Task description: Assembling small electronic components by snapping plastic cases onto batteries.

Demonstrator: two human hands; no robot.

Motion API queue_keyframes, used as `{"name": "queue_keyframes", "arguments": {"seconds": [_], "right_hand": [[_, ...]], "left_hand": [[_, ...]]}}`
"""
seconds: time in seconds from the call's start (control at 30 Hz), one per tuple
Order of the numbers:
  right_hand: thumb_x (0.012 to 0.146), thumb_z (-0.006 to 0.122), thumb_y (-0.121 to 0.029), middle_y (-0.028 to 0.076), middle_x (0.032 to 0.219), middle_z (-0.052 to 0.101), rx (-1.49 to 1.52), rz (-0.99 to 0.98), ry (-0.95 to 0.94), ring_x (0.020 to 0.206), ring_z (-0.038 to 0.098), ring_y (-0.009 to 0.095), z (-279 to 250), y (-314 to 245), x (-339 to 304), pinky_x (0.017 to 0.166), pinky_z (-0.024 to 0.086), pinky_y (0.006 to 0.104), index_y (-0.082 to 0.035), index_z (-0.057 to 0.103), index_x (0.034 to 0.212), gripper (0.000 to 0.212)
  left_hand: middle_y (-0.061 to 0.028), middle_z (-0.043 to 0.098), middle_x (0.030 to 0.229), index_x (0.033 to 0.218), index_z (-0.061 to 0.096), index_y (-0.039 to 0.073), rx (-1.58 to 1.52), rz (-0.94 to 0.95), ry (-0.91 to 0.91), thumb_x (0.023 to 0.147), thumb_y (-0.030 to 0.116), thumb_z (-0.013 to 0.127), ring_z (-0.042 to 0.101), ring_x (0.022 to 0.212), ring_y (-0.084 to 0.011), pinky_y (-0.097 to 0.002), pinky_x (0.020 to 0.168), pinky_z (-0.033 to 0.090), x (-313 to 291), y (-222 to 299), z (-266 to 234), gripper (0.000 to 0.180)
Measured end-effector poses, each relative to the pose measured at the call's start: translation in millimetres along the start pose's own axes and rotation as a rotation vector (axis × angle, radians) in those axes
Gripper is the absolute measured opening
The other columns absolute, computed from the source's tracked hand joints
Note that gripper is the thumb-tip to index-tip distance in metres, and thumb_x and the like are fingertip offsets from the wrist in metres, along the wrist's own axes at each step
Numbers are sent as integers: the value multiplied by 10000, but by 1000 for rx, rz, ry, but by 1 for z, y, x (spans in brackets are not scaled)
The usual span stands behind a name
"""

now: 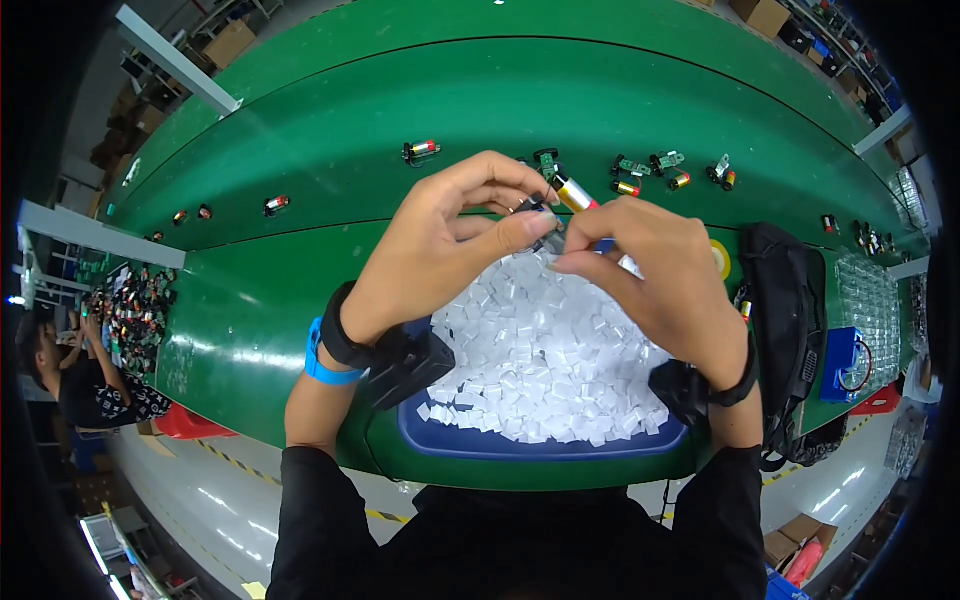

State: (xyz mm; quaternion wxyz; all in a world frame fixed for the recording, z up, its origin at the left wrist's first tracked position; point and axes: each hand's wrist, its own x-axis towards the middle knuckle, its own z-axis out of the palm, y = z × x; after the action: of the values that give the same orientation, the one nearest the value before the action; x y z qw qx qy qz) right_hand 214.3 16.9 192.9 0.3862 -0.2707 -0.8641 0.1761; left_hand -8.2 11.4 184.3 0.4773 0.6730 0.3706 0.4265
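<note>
Above a tray of white pieces, my left hand [455, 220] pinches a small dark part of a battery assembly between thumb and fingers. The assembly's cylindrical battery [573, 193], silver, gold and red, sticks up between my two hands. My right hand [655, 265] is closed close beside it, thumb and forefinger pressed together at the dark part; what lies between those fingertips is too small to make out. Beneath both hands, the blue tray [545, 450] holds a heap of small white squarish pieces [545, 350].
Several battery assemblies [630, 170] lie along the green belt [480, 100] beyond the table. A black bag [775, 310], a yellow tape roll [720, 260] and a blue box [842, 365] are at right. Another person [85, 370] works at far left beside piled assemblies [135, 315].
</note>
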Motion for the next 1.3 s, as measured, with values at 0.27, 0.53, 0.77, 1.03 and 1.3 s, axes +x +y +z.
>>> {"name": "queue_keyframes", "arguments": {"seconds": [0.27, 0.53, 0.77, 1.03, 1.3], "right_hand": [[902, 688, -115, 89, 837, 680, -205, 330, -491, 759, 680, 170, -6, 22, -6, 642, 525, 278, 13, 628, 1029, 190], [920, 678, -112, 75, 953, 685, 390, 550, -94, 877, 659, 133, -8, 18, 1, 709, 542, 249, 15, 637, 1133, 251], [845, 761, -77, 55, 976, 667, 477, 482, 4, 907, 639, 117, -3, 10, 3, 765, 553, 255, 4, 646, 1112, 301], [760, 819, -35, 49, 959, 666, 392, 364, -29, 898, 631, 122, -1, 12, 0, 775, 549, 255, -22, 669, 1008, 290], [661, 846, -22, 40, 909, 686, 89, -1, -128, 883, 616, 217, -11, 9, 5, 753, 506, 335, -66, 695, 902, 288]], "left_hand": [[-81, 613, 1112, 1166, 546, 5, -137, -219, -20, 983, 191, 612, 607, 947, -132, -289, 747, 541, 4, -3, -3, 268], [-37, 618, 952, 1072, 563, 21, -117, -97, 5, 965, 179, 635, 590, 808, -100, -265, 652, 524, 0, -8, 18, 203], [-58, 592, 905, 1067, 519, 6, 326, -31, 118, 944, 35, 561, 568, 798, -101, -244, 665, 502, -9, 3, 31, 133], [-85, 576, 892, 1033, 506, -6, 449, -26, 106, 927, 20, 518, 557, 786, -139, -260, 717, 474, -11, 2, 30, 109], [-100, 640, 970, 1042, 547, 17, -191, -240, -145, 966, 155, 501, 598, 944, -209, -322, 854, 451, -5, -10, 0, 164]]}}
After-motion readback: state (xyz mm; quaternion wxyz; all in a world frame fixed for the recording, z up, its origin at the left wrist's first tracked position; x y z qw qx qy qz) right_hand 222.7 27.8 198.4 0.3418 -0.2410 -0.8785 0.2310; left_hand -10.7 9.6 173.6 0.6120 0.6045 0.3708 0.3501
